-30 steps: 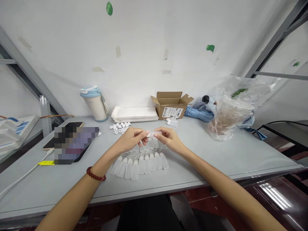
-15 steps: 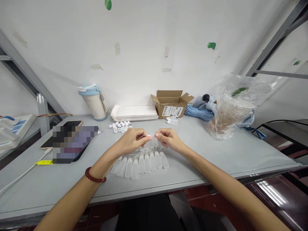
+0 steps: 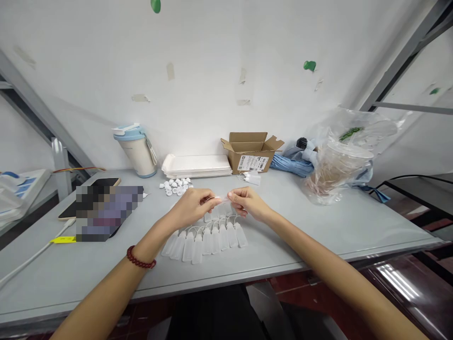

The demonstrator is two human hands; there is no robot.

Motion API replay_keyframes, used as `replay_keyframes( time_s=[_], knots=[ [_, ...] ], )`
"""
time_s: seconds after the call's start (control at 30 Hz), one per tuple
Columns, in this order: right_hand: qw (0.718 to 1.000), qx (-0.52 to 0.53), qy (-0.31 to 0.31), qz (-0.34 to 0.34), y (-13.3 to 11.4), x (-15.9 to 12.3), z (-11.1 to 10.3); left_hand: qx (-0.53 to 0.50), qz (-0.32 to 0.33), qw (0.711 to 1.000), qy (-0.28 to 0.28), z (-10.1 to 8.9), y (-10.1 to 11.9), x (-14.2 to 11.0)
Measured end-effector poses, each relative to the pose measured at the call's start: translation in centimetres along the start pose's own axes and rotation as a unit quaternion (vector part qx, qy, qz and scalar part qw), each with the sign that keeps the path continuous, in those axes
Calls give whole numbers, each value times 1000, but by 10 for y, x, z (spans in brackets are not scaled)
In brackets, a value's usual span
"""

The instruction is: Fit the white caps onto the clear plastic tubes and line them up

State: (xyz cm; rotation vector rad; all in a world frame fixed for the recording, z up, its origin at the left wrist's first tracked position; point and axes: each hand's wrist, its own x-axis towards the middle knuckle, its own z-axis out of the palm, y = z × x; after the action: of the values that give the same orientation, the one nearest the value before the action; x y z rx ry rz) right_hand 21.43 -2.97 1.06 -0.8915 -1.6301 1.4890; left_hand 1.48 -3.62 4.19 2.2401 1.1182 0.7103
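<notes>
My left hand (image 3: 196,206) and my right hand (image 3: 249,203) meet fingertip to fingertip above the middle of the desk. Both are closed in a pinch on a small translucent plastic piece (image 3: 224,199); the fingers cover most of it, and its exact kind cannot be made out. Just below them, small clear plastic bottles (image 3: 197,248) with thin white looped tubes or cords lie side by side in a fanned row. More such bottles (image 3: 208,217) lie behind this row, partly hidden by my hands. To the left, beyond my left hand, is a pile of small white caps (image 3: 176,186).
Along the wall stand a cream tumbler (image 3: 138,153), a stack of white trays (image 3: 198,165) and an open cardboard box (image 3: 251,158). Two phones, one phone (image 3: 69,205) partly blurred over, lie left with a white cable (image 3: 31,259). Blue cloth (image 3: 292,165) and a bagged cup (image 3: 339,165) sit right.
The whole view has shifted slightly. My hands keep the same pinch, with the right fingers drawn very slightly closer to the left; the bottles have not moved.
</notes>
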Motion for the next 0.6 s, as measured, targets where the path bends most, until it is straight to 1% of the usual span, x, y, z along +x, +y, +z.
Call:
replay_keyframes(
  time_s=[0.1, 0.17, 0.2, 0.23, 0.27, 0.3, 0.33, 0.37, 0.4, 0.43, 0.47, 0.5, 0.53, 0.6],
  knots=[
    [999, -43, 16, -14, 0, 1, -4, 7, -5, 1000, -1, -3, -2, 3],
    [996, -78, 45, -27, 1, 3, -9, 49, 3, 999, 15, -12, -8, 4],
    [993, -95, 67, -33, 1, 4, -12, 83, 6, 996, 34, -19, -13, 5],
    [989, -112, 93, -39, 2, 5, -16, 131, 9, 988, 83, -27, -20, 4],
    [983, -128, 121, -42, 2, 7, -20, 194, -3, 972, 131, -37, -28, 3],
    [977, -145, 152, -45, 3, 8, -25, 256, -30, 952, 166, -47, -36, 1],
    [969, -164, 181, -49, 3, 10, -30, 308, -65, 931, 187, -57, -45, -2],
    [959, -186, 208, -54, 3, 11, -34, 349, -97, 914, 181, -66, -54, -4],
    [947, -214, 231, -60, 4, 12, -39, 382, -119, 907, 134, -74, -62, -7],
    [934, -248, 250, -65, 5, 13, -43, 406, -166, 893, 104, -80, -71, -10],
    [918, -289, 264, -67, 6, 14, -47, 413, -219, 882, 67, -84, -78, -11],
    [900, -333, 273, -63, 6, 14, -50, 410, -268, 871, 45, -87, -85, -12],
    [882, -376, 279, -53, 7, 15, -54, 408, -299, 861, 43, -88, -92, -12],
    [848, -448, 281, -23, 10, 16, -60, 402, -320, 857, 39, -89, -101, -11]
  ],
)
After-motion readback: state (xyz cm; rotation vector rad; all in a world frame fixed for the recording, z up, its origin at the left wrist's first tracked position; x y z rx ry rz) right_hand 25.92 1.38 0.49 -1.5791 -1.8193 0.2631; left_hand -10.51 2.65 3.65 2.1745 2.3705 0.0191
